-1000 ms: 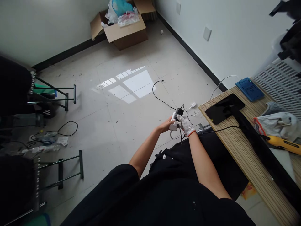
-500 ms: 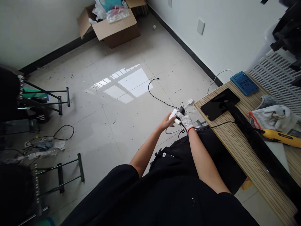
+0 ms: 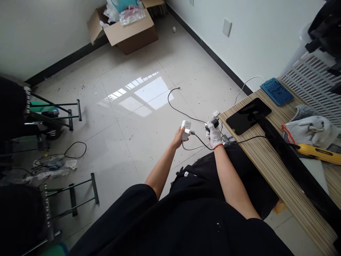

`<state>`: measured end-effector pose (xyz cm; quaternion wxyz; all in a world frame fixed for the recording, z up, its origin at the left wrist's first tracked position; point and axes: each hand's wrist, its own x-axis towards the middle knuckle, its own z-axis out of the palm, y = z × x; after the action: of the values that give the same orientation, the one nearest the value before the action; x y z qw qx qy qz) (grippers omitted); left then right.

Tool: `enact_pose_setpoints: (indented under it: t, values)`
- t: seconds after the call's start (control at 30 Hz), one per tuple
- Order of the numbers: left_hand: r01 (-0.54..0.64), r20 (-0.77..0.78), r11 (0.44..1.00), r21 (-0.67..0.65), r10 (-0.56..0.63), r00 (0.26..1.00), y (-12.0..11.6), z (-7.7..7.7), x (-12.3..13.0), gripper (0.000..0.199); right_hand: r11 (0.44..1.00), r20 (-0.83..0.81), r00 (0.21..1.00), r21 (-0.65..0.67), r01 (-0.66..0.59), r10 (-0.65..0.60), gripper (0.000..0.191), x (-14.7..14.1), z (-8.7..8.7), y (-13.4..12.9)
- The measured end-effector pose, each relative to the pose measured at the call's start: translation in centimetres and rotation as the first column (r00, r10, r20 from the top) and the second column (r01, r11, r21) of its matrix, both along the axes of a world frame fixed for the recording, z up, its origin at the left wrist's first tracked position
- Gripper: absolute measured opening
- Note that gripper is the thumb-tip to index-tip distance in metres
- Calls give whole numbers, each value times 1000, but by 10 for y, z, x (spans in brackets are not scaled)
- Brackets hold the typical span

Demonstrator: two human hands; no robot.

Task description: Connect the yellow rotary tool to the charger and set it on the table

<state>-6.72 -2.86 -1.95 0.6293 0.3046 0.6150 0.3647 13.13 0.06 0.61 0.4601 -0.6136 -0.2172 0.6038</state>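
I see my bare left hand (image 3: 177, 137) with fingers curled around a glossy white plastic socket block (image 3: 185, 128), held above the floor tiles. My right hand (image 3: 214, 134), in a knitted white glove, pinches a small black plug (image 3: 213, 123) near the striped wooden table (image 3: 269, 167).

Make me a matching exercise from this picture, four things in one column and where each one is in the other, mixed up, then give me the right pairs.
Things:
1. white power strip
2. black plug
3. blue pad
4. cardboard box

Places:
A. on the floor by the far wall
B. in the gloved right hand
C. at the far end of the wooden table
D. in the bare left hand

Pairs: 1-D, 2-B, 3-C, 4-A
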Motion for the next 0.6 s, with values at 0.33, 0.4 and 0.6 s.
enact_pose_setpoints:
  t: [0.33,0.4,0.6]
  values:
    - [184,-2,979,91,-185,983,3,15,27,60,961,-8,962,-48,-274,274,48,-2,7,-10]
    - [210,-34,973,99,-208,978,4,19,25,60,951,18,952,-61,-304,305,45,-1,8,-8]
    - [306,-128,948,84,-294,947,8,29,21,60,926,101,922,-85,-367,375,38,3,17,-7]
